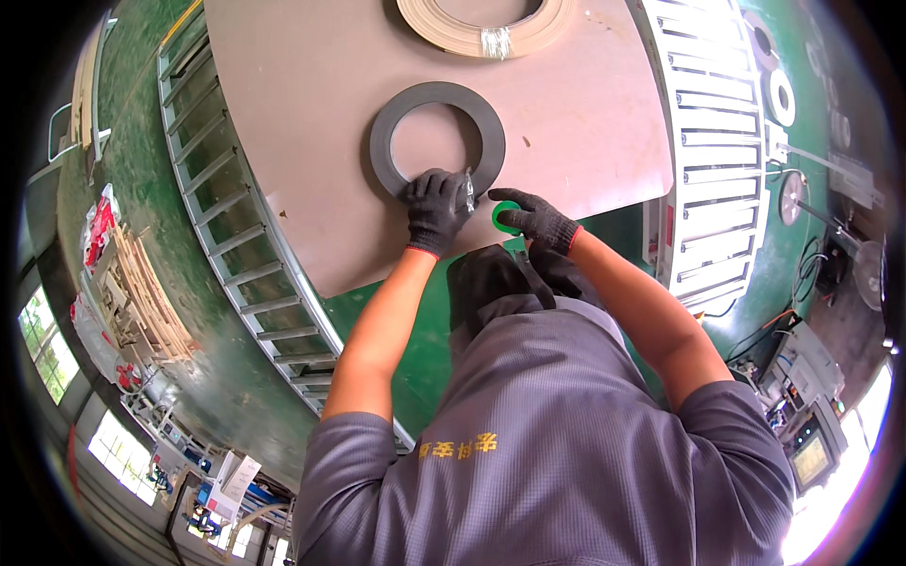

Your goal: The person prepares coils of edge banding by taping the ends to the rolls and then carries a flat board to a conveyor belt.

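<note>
A dark grey coil of flat strip [383, 140] lies on the brownish board [585, 123]. My left hand [436, 208], in a black glove with a red cuff edge, is closed over the coil's near side. Shiny clear tape [469, 191] shows beside its fingers, against the coil. Just to the right, my right hand [540, 219], gloved the same way, holds a tape roll with a bright green ring [506, 216] near the board's front edge. Its index finger reaches toward the coil; part of the roll is hidden by the fingers.
At the far edge of the board lies a larger tan coil [444, 33] bound with shiny tape. Roller conveyors stand on the left [226, 203] and right [713, 141]. Wooden strips [142, 292] are stacked at far left; a white coil [773, 87] sits beyond the right conveyor.
</note>
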Tool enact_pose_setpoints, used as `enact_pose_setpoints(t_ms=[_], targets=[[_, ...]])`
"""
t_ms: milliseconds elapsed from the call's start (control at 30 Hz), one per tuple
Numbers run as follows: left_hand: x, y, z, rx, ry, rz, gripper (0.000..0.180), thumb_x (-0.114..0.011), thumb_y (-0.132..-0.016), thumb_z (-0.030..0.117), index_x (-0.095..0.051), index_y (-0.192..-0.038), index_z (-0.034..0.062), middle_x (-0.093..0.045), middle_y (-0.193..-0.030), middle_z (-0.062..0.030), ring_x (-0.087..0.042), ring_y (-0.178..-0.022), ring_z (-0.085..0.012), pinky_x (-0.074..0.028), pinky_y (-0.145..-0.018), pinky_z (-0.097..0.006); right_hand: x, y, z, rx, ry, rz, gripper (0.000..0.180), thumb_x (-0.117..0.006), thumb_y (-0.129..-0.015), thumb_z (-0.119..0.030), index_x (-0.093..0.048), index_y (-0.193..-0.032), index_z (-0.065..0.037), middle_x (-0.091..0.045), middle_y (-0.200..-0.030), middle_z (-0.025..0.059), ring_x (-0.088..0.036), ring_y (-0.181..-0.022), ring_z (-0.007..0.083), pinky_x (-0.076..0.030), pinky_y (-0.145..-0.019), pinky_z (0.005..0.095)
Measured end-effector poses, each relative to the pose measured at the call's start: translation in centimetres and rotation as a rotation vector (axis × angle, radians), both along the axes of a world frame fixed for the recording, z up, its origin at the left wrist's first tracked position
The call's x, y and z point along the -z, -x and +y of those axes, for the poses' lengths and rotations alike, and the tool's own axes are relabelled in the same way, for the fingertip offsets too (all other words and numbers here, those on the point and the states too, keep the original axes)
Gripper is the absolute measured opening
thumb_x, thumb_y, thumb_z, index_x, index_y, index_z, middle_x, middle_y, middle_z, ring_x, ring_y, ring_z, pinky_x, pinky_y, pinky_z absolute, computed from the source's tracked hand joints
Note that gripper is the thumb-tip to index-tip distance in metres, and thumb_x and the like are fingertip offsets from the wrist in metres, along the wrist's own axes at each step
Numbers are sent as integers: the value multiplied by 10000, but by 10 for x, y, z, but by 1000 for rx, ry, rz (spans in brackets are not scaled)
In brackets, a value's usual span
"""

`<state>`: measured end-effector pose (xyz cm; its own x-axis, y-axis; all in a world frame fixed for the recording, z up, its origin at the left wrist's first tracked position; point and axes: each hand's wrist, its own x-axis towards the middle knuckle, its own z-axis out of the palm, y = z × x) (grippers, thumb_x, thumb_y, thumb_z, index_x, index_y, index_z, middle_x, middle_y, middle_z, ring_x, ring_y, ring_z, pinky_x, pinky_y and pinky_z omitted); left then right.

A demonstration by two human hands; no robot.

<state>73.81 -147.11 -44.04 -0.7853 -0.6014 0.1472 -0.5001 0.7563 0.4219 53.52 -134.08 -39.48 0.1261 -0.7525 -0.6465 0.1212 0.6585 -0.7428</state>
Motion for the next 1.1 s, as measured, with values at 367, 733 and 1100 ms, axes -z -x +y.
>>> enact_pose_setpoints(t_ms=[367,733,1100], targets=[[-8,2,4,-100,-58,-30,831,-825,-691,296,-496,-1442,154,-612,-1093,-65,-560,-1066,-306,-411,-930,-495,-36,-12,34,-207,143,452,635,-683,-878,-360,-515,-1416,-66,-509,-1456,199,-549,-1279,398,-455,-1072,444],[-15,5,0,-64,-107,-28,524,-817,-673,243,-711,-1182,179,-645,-1051,-42,-598,-1003,-288,-455,-875,-453,-41,-26,35,-345,135,588,788,-766,-809,-320,-423,-1458,-32,-549,-1367,231,-564,-1227,414,-466,-1030,480],[-93,12,-27,-32,-455,232,471,-850,-695,165,-713,-1126,31,-675,-1040,-135,-634,-968,-321,-511,-860,-433,11,-48,-45,-123,311,1002,573,-698,-825,-245,-519,-1327,-34,-598,-1254,188,-549,-1161,401,-467,-982,482]])
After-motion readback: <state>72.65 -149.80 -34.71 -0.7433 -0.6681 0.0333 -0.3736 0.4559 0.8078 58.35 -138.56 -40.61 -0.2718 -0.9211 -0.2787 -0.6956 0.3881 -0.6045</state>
